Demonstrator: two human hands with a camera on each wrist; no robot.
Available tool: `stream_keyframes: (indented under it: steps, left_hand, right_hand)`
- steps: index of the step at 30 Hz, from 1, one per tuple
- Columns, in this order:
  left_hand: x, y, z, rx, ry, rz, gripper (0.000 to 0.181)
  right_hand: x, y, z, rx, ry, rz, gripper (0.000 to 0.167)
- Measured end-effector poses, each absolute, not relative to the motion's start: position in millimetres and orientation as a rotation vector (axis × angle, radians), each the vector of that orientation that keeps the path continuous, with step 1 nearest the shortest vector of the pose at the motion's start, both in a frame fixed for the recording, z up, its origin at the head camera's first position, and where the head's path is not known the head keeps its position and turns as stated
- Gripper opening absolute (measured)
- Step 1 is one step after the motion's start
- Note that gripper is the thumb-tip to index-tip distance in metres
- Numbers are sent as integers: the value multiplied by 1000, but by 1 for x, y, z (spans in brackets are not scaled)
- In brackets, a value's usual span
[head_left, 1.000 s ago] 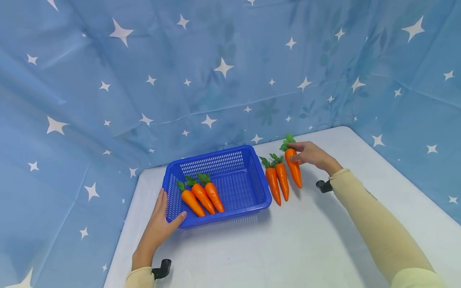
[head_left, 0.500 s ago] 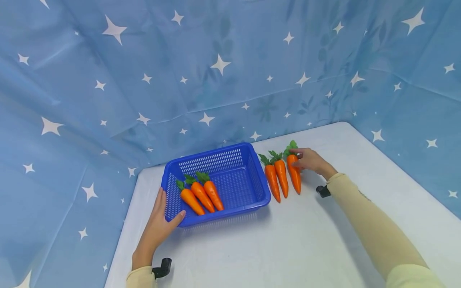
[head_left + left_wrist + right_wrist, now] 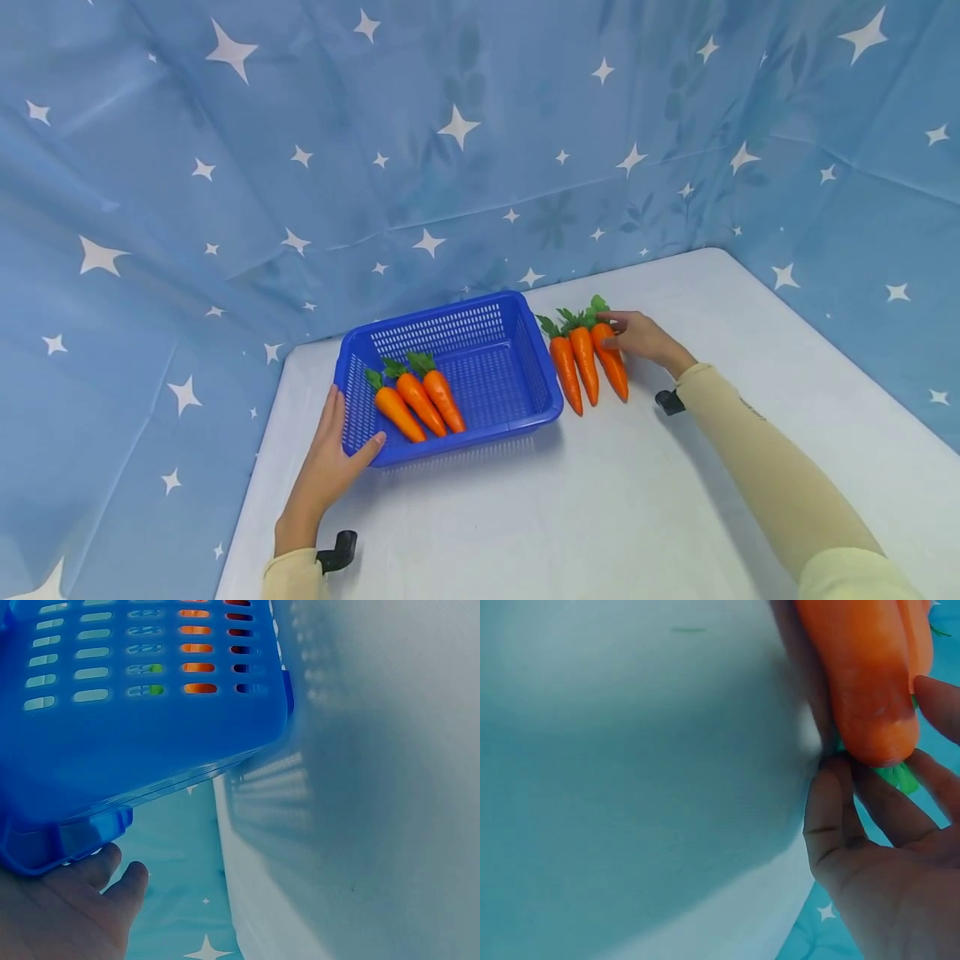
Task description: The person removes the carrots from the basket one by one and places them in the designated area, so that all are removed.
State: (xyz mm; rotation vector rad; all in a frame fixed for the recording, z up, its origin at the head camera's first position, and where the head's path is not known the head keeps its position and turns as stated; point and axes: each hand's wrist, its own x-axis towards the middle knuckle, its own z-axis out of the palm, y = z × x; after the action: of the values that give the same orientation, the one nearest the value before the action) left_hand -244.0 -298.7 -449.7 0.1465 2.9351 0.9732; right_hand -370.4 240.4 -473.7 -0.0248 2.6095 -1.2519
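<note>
My left hand (image 3: 325, 471) rests at the near left corner of a blue plastic basket (image 3: 465, 446), fingers straight along its side and thumb by the front rim. In the left wrist view, that hand (image 3: 82, 907) lies against the rim of the basket (image 3: 142, 742). My right hand (image 3: 637, 333) holds the rightmost orange carrot (image 3: 613, 371) by its leafy end. Thumb and fingers of the right hand (image 3: 892, 847) sit around the thick end of this carrot (image 3: 874, 705) in the right wrist view. Left of it lie two more carrots, the middle one (image 3: 584, 362) and the outer one (image 3: 566, 375).
Inside the basket, three carrots lie side by side on the left: one at the left (image 3: 397, 412), one in the middle (image 3: 420, 402) and one at the right (image 3: 444, 400). A white-covered table (image 3: 525, 525) bears everything. Blue star-patterned cloth (image 3: 450, 175) hangs behind it.
My right hand has brought its carrot left and down, close beside the two other loose carrots, and its leaves now meet theirs. My left hand stays at the basket's corner.
</note>
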Motion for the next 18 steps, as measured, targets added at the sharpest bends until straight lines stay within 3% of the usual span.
stream_keyframes:
  steps: [11, 18]
  left_hand:
    - [-245, -300, -453, 164, 2946, 991, 114]
    - [-245, -300, -452, 183, 2953, 993, 113]
  right_hand:
    - [-372, 242, -477, -73, 2651, -1239, 74]
    - [-371, 243, -458, -141, 2711, -1237, 81]
